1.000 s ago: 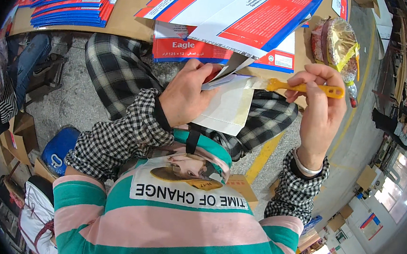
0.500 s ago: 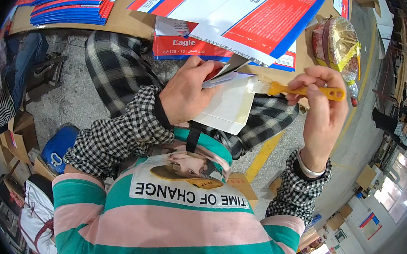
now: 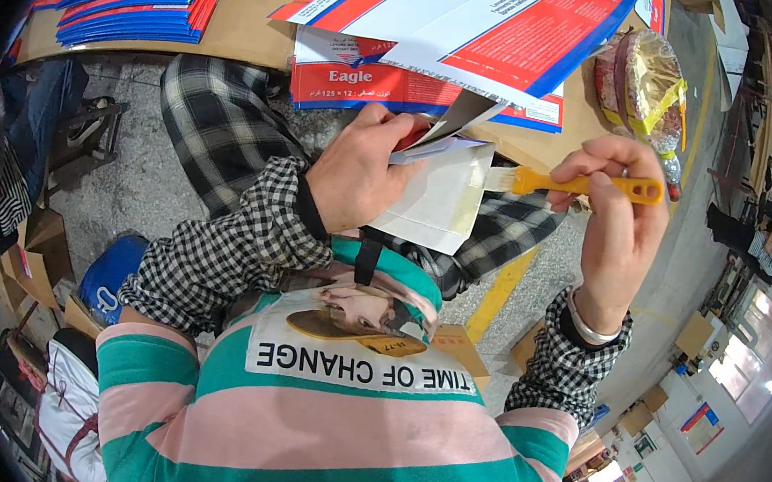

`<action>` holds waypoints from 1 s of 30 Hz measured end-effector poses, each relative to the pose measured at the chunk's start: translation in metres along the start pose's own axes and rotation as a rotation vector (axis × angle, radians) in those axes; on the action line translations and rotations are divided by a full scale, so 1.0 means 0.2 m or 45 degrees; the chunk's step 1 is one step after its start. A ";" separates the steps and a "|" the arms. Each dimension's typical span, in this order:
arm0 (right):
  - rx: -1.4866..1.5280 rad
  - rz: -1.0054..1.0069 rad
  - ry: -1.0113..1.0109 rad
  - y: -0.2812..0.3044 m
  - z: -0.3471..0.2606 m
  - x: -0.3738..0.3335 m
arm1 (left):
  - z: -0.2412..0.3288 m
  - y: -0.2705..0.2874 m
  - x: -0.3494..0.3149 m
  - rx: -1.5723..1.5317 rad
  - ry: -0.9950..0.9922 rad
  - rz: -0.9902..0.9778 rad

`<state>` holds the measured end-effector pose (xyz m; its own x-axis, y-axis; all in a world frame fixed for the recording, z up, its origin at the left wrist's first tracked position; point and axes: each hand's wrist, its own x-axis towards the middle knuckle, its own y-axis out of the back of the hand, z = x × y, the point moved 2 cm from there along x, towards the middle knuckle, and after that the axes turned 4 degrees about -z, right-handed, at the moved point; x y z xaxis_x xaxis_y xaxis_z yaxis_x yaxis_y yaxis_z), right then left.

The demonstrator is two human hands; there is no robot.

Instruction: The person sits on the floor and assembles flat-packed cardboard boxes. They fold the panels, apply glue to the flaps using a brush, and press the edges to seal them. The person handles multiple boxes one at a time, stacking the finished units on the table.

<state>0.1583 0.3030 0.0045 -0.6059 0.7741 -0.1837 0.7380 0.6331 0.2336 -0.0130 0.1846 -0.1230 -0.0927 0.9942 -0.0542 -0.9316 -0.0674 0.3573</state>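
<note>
My left hand [image 3: 360, 171] is closed on a flat printed carton [image 3: 520, 43], gripping it by its near end. The carton is red, white and blue, and its white inner flap [image 3: 438, 198] faces up over my lap. A yellow-handled brush [image 3: 589, 184] is pinched in the fingers of my right hand [image 3: 620, 233]. Its pale bristles are at the right edge of the flap; whether they touch it, I cannot tell. Part of the carton's near end is hidden behind my left fingers.
More printed cartons [image 3: 430, 93] lie under the held one on the brown table [image 3: 248, 29]. A stack of flat cartons [image 3: 133, 3] stands at the far left. On the right edge sits a plastic-lined tub [image 3: 648, 76] with yellowish residue. A blue stool [image 3: 114, 278] is at my left.
The brush has moved slightly right and down, from over the flap to its right edge. The held carton has shifted a little to the right. My left hand keeps its grip.
</note>
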 end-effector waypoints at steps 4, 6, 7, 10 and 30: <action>0.009 0.004 -0.049 -0.03 -0.01 -0.02 | 0.01 0.01 0.01 -0.018 0.021 -0.032; -0.009 -0.015 -0.047 0.01 0.01 -0.03 | 0.01 0.01 0.01 -0.013 0.020 -0.022; 0.045 -0.010 -0.005 0.03 0.00 -0.03 | 0.01 0.00 0.00 -0.005 0.017 -0.006; 0.119 -0.011 -0.013 -0.02 0.00 -0.04 | 0.00 -0.01 0.01 -0.009 0.004 -0.003; 0.131 -0.025 -0.025 0.01 -0.05 -0.10 | 0.00 0.00 0.02 0.001 -0.027 0.040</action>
<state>0.1679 0.2884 0.0183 -0.6152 0.7609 -0.2062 0.7534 0.6445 0.1304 -0.0133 0.1880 -0.1226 -0.1145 0.9931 -0.0235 -0.9280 -0.0985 0.3593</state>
